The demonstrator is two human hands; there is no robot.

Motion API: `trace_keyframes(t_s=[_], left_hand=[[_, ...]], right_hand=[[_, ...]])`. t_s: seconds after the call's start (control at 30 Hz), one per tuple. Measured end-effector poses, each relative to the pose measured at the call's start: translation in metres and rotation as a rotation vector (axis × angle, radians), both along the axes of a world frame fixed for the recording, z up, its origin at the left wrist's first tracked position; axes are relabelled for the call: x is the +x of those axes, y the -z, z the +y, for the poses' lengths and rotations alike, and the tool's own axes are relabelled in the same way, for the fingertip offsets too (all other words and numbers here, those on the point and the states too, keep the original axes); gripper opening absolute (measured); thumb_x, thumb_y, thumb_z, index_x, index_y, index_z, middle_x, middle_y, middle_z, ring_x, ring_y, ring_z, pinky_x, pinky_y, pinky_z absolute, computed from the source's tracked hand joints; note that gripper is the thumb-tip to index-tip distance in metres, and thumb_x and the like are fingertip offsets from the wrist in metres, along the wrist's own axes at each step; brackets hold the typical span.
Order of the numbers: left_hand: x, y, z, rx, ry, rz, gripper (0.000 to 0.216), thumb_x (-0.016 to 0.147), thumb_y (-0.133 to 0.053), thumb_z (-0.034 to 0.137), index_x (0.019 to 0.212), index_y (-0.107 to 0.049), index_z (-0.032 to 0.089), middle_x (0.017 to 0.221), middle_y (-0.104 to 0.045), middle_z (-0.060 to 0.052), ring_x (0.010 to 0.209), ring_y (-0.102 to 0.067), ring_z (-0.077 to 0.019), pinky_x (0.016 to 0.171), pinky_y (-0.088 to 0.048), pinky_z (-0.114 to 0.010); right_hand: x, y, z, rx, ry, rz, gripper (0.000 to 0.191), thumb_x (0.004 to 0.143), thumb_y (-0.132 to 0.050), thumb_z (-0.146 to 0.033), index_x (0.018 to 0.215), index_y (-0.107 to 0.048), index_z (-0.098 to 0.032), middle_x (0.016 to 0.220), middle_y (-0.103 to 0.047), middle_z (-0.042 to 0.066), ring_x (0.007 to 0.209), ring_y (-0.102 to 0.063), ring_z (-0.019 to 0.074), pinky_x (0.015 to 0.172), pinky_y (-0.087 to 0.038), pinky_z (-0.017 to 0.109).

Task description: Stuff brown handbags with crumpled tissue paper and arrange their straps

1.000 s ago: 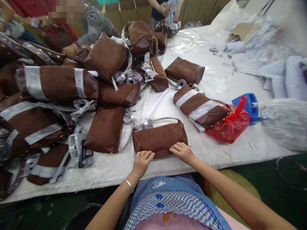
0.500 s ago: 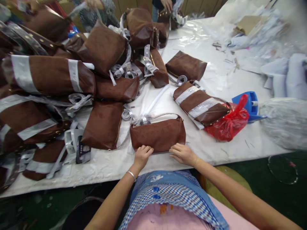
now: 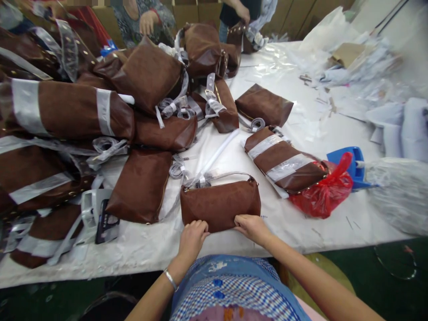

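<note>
A small brown suede handbag (image 3: pixel 220 203) lies flat on the white table (image 3: pixel 287 232) right in front of me, its wrapped handle toward the far side. My left hand (image 3: pixel 191 238) has its fingers curled over the bag's near bottom edge at the left. My right hand (image 3: pixel 251 227) pinches the same edge at the right. A silver bangle (image 3: pixel 170 279) sits on my left wrist.
A heap of brown bags with plastic-wrapped straps (image 3: pixel 83 116) fills the left half of the table. A banded brown bag (image 3: pixel 284 162), a red plastic bag (image 3: pixel 324 191) and a blue holder (image 3: pixel 351 162) lie to the right. Other people (image 3: pixel 147 18) work at the far side.
Both hands stay on the bag's near edge. The bag has slid slightly toward me. People at the far side have shifted.
</note>
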State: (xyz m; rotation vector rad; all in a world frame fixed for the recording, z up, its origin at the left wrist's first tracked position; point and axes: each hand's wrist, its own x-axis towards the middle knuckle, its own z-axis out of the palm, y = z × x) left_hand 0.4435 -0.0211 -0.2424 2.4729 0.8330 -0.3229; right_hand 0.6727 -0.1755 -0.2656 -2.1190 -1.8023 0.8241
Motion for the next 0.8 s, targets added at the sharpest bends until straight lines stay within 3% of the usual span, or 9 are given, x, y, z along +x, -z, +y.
trace_keyframes(t_s=[0.23,0.43,0.6,0.7,0.8], left_hand=[[0.016,0.031,0.018,-0.102,-0.018,0.100,0.018,0.086,-0.055,0.012,0.081,-0.069,0.022,0.086,-0.070,-0.004,0.089,-0.062,-0.0194,0.074,-0.040,-0.029],[0.021,0.038,0.027,-0.115,-0.007,0.095,0.022,0.084,-0.054,0.010,0.078,-0.071,0.022,0.084,-0.071,-0.004,0.085,-0.064,-0.0190,0.072,-0.042,-0.028],[0.014,0.039,0.024,-0.078,0.030,0.041,0.021,0.086,-0.052,0.010,0.085,-0.069,0.021,0.088,-0.070,-0.005,0.089,-0.063,-0.0206,0.077,-0.043,-0.030],[0.012,0.040,0.024,-0.063,0.041,0.015,0.021,0.085,-0.052,0.008,0.082,-0.068,0.021,0.085,-0.069,-0.004,0.087,-0.062,-0.0202,0.075,-0.042,-0.030],[0.012,0.040,0.025,-0.050,0.050,-0.008,0.020,0.085,-0.053,0.008,0.081,-0.067,0.021,0.084,-0.069,-0.003,0.086,-0.062,-0.0195,0.073,-0.040,-0.029]], right_hand=[[0.000,0.029,0.010,-0.008,0.059,0.147,0.014,0.087,-0.061,-0.024,0.074,-0.058,-0.020,0.066,-0.062,-0.002,0.060,-0.055,0.0132,0.055,-0.030,0.025],[0.011,0.035,0.025,-0.073,0.066,0.327,0.019,0.079,-0.070,-0.029,0.066,-0.060,-0.018,0.057,-0.060,-0.003,0.052,-0.053,0.0109,0.053,-0.032,0.022],[0.011,0.018,0.025,-0.053,0.063,0.297,0.026,0.086,-0.065,-0.035,0.066,-0.062,-0.018,0.058,-0.064,-0.002,0.051,-0.055,0.0106,0.051,-0.035,0.021],[0.008,-0.004,0.025,0.112,-0.004,0.116,0.027,0.094,-0.056,-0.035,0.075,-0.067,-0.019,0.064,-0.068,0.001,0.056,-0.061,0.0126,0.055,-0.040,0.023],[0.006,-0.022,0.033,0.362,0.030,-0.113,0.023,0.098,-0.050,-0.032,0.104,-0.070,-0.021,0.095,-0.075,0.008,0.088,-0.068,0.0186,0.084,-0.050,0.032]])
